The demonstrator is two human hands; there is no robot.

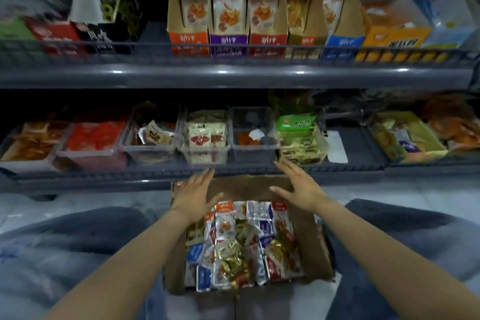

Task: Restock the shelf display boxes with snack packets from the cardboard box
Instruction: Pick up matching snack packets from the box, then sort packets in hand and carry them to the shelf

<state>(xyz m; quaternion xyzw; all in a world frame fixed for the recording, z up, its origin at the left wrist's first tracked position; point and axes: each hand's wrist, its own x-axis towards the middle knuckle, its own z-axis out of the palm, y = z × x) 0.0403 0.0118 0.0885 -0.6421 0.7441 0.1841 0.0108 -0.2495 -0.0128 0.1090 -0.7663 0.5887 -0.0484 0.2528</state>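
Over the cardboard box (246,188), left hand (193,195) and right hand (298,188) spread flat, holding nothing.

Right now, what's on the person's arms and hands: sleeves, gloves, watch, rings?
Nothing worn shows. The left hand and right hand are ungloved, with no ring or watch visible. The left forearm and right forearm are bare to the frame edge, no sleeve in view.
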